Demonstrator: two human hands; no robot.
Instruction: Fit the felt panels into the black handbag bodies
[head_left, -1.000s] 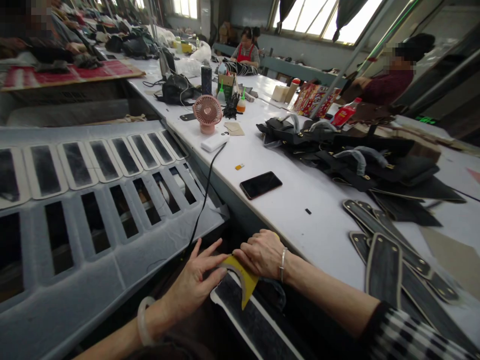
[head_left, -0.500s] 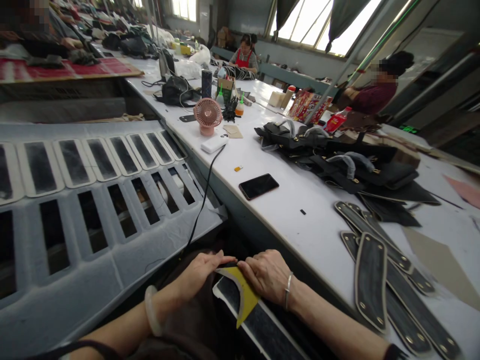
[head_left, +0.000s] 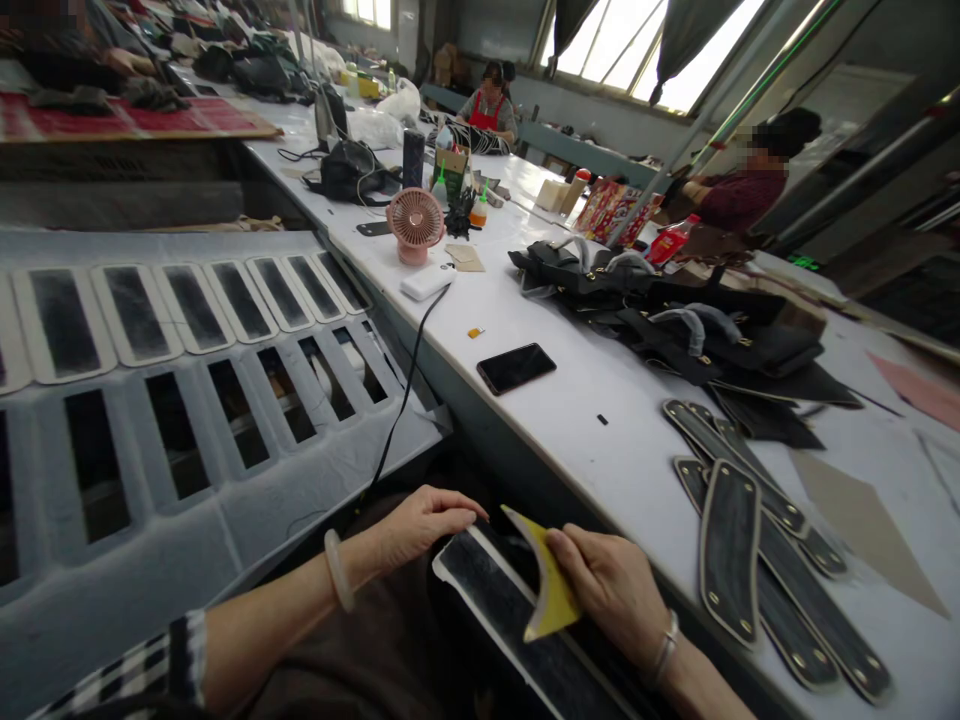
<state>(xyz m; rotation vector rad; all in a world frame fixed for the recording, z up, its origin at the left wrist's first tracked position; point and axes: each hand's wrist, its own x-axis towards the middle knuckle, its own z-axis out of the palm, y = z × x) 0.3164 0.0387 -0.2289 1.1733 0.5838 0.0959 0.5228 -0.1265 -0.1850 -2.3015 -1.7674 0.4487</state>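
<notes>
A long black strip (head_left: 491, 590) with pale edges lies slanting across my lap, its near part running out of the bottom of the view. My left hand (head_left: 420, 528) pinches the strip's far end between thumb and fingers. In my right hand (head_left: 615, 590) is a curved yellow sheet (head_left: 556, 592), gripped between thumb and fingers. The sheet bows over the strip's right side, and I cannot tell whether it touches it. The fingertips behind the sheet are hidden.
A grey rack (head_left: 247, 510) with dark slots and pale-edged panels stands at left. On the white table (head_left: 555, 450) are a phone (head_left: 517, 368), a pink fan (head_left: 415, 222), black bags (head_left: 675, 310) and riveted black straps (head_left: 729, 550). Other people sit farther back.
My right hand has moved right and away from my left hand, carrying the yellow sheet off the strip's far end. My left hand stays at that end.
</notes>
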